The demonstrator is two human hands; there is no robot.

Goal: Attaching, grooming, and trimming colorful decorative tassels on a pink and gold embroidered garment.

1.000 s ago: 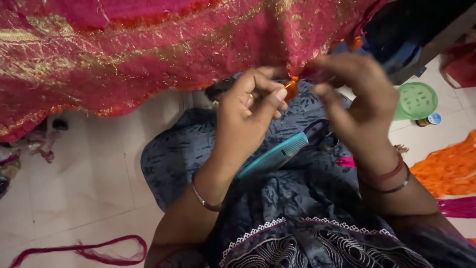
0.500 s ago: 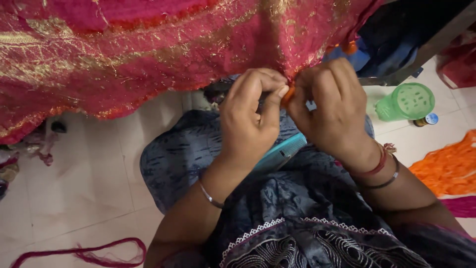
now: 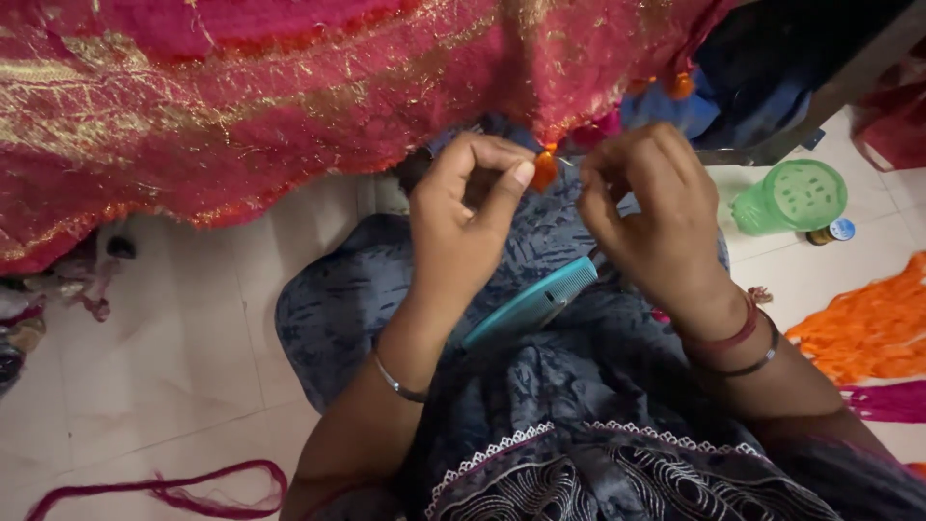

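Note:
A red and pink cloth with gold threadwork (image 3: 251,106) hangs across the top of the view. At its lower edge, my left hand (image 3: 463,217) pinches a small orange tassel (image 3: 545,172) between thumb and forefinger. My right hand (image 3: 651,217) is closed just right of the tassel, apparently around a thin needle or thread that is hard to make out. A teal comb (image 3: 531,304) lies on my lap, on the dark blue patterned dress (image 3: 540,425), below both hands.
A green plastic jar (image 3: 786,198) and a small bottle (image 3: 831,232) stand on the white tiled floor at right. Orange threads (image 3: 868,328) and magenta threads (image 3: 892,400) lie at the right edge. A maroon thread loop (image 3: 183,487) lies lower left.
Both hands have shifted a little along the cloth edge; the right hand moved down and closed up beside the tassel. The left hand keeps pinching the orange tassel.

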